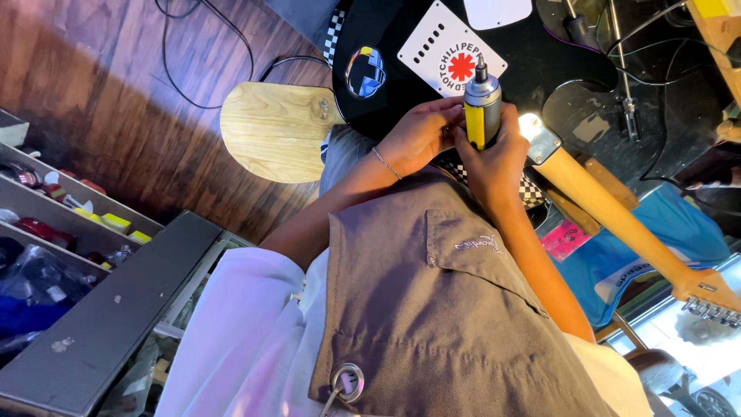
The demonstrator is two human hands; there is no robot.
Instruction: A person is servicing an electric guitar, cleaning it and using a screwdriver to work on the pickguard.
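Both hands clamped on a yellow-and-grey driver [482, 104]: left hand [421, 135] at its side, right hand [498, 158] round the body, tip up, above the black guitar [401, 85]. Could slip and scratch the white plate [448, 50] or the neck [617, 220] beside it.

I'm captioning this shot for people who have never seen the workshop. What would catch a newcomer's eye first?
First, the yellow and grey electric screwdriver at top centre, gripped upright by both the left hand and the right hand. Behind it lies a black guitar body with a white back plate, its pale wooden neck running to the lower right. A round wooden stool seat sits to the left.
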